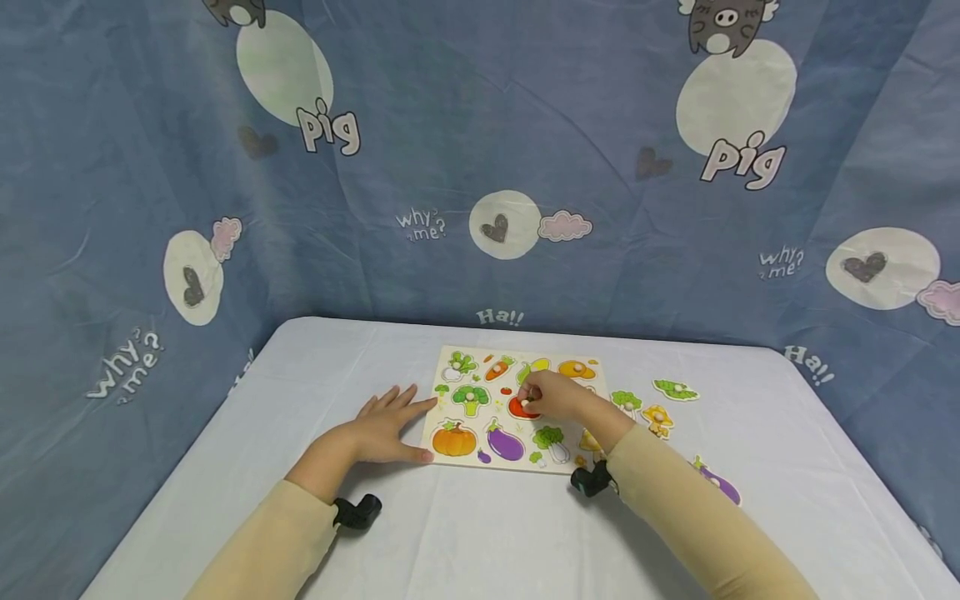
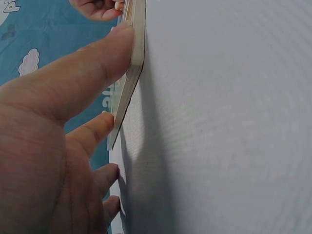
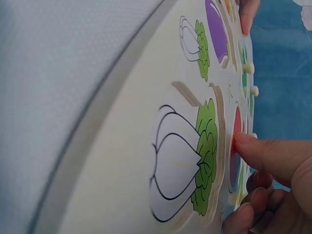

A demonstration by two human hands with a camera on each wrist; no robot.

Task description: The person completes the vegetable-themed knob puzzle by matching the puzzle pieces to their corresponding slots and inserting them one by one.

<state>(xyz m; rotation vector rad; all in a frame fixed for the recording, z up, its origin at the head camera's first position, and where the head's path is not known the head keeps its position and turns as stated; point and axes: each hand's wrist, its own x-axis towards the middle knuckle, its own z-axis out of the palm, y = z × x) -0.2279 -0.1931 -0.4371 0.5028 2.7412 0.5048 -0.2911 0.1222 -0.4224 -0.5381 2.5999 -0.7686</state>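
A wooden vegetable puzzle board (image 1: 491, 458) lies flat on the white table. My left hand (image 1: 390, 427) is spread at its left side; the thumb (image 2: 119, 48) and index fingertip touch the board's edge. Over the board, my right hand (image 1: 551, 396) pinches the small pale knob of the red tomato piece (image 1: 519, 408), with the thumb right at the red surface in the right wrist view. Around it are the broccoli (image 1: 471, 398), carrot (image 1: 498, 369), pumpkin (image 1: 453, 440) and the bok choy picture (image 3: 178, 161) in its recess. My right forearm hides part of the board's right side.
Right of the board lie loose pieces: a pea pod (image 1: 676, 390), a green vegetable (image 1: 626, 402), yellow mushrooms (image 1: 657, 421) and an eggplant (image 1: 720, 483) partly behind the right sleeve. A blue printed cloth (image 1: 420, 283) hangs behind the table (image 1: 465, 533).
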